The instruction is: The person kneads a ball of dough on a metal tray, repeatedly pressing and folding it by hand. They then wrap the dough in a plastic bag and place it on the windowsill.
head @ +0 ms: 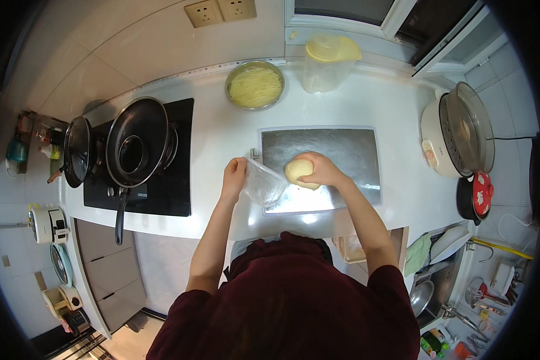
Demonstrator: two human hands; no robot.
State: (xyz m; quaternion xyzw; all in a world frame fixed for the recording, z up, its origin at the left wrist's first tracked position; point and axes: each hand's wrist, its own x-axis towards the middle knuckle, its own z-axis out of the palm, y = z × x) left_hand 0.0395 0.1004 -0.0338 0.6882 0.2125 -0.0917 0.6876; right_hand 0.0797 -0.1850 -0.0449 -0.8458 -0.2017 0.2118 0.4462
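Observation:
My left hand (235,177) pinches the rim of a clear plastic bag (264,182), which hangs over the counter and the left edge of a shiny metal board (337,157). A pale, rounded lump that looks like dough (300,173) is gripped by my right hand (320,170) from its right side, above the board. The lump is close beside the bag's right edge. Behind the board, a round metal bowl (255,85) holds thin pale-yellow shreds.
A black wok (137,141) and a lidded pan (77,150) stand at the cooktop (180,135) on the left. A plastic container with a yellow lid (327,63) is at the back. An electric steamer (436,135) and a red-lidded pot (472,198) stand right, above the sink (445,283).

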